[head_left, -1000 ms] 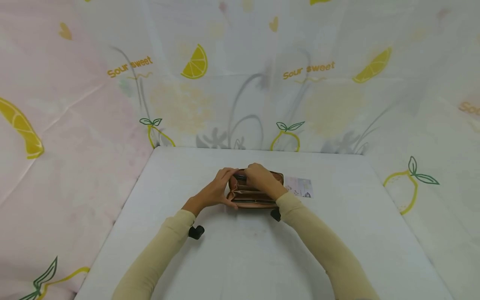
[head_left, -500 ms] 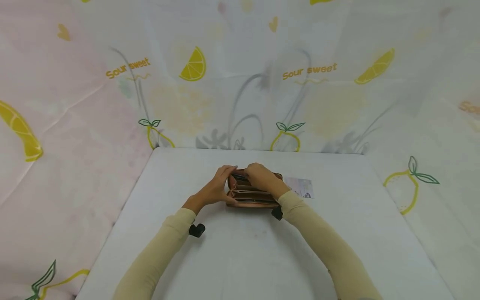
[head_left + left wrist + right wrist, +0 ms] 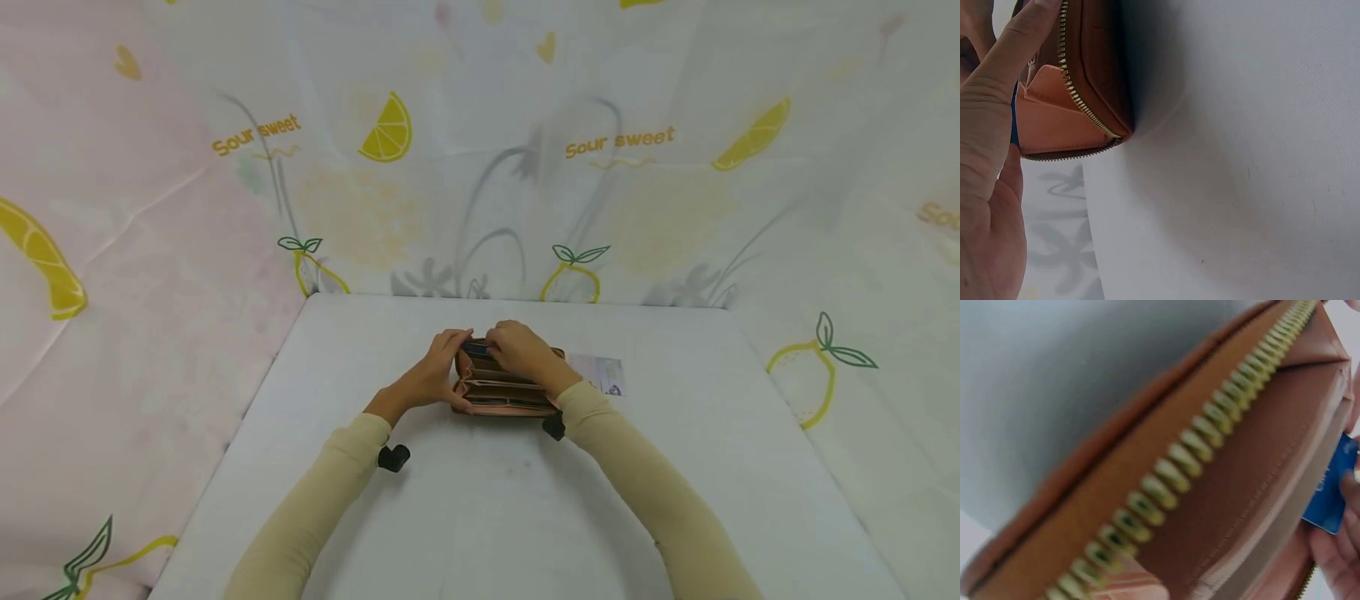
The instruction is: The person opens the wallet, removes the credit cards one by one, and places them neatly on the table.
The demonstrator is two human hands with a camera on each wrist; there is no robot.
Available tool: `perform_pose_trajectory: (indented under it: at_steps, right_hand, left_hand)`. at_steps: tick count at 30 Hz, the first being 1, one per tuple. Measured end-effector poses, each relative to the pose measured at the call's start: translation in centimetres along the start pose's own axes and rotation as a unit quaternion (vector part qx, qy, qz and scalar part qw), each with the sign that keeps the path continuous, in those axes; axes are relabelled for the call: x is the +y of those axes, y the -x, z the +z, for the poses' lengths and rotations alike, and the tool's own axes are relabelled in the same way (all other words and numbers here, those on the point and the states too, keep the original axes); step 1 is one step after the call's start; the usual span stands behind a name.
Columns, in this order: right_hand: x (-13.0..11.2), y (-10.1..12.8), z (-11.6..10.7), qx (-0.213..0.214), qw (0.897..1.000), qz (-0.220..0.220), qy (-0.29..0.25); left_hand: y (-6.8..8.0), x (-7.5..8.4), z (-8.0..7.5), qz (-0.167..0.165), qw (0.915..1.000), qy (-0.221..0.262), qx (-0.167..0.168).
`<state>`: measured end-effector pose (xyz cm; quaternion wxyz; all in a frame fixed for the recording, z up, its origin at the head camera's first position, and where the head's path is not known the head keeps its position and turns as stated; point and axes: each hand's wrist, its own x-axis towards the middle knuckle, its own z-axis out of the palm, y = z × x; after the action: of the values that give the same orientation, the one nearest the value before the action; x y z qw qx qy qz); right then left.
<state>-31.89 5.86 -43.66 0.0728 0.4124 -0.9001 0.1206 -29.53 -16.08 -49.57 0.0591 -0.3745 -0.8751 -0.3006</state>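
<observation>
My left hand (image 3: pixel 431 379) clasps the wallet (image 3: pixel 504 411), right hand (image 3: pixel 522 350) pinching a blue card (image 3: pixel 1327 500). Lettering (image 3: pixel 620 142) beyond the wallet reads "Sour sweet".

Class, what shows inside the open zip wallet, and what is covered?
Inside the zip wallet: dividers and a blue card, pinched by the right hand, which partly covers it. The compartments' depths are hidden.

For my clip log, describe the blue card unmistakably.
At the white table, find the open brown wallet. Toward its far side, the right hand pinches the blue card. Vivid blue sets it apart from the wallet's tan lining and the pale printed sheet nearby.
</observation>
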Motion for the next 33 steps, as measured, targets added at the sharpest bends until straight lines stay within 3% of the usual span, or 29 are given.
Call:
perform_pose_trajectory:
  at_steps: [7,12,20,27,33]
  right_hand:
    - [0.3,0.2,0.3,0.041,0.999,0.001,0.000]
    - [0.6,0.2,0.1,0.080,0.996,-0.005,-0.028]
    - [1.2,1.1,-0.8,0.114,0.990,0.031,-0.080]
    - [2.5,2.7,-2.2,0.191,0.966,0.077,-0.153]
    - [4.9,5.1,-3.4,0.229,0.936,0.179,-0.201]
  left_hand:
    - [0.0,0.2,0.1,-0.031,0.9994,0.008,-0.011]
    - [-0.2,0.1,0.1,-0.056,0.9984,0.004,-0.008]
    - [-0.3,0.2,0.1,-0.045,0.9990,-0.005,-0.007]
    - [-0.4,-0.1,0.4,-0.029,0.9996,-0.004,0.002]
    - [-0.4,-0.1,0.5,-0.020,0.9998,-0.005,-0.001]
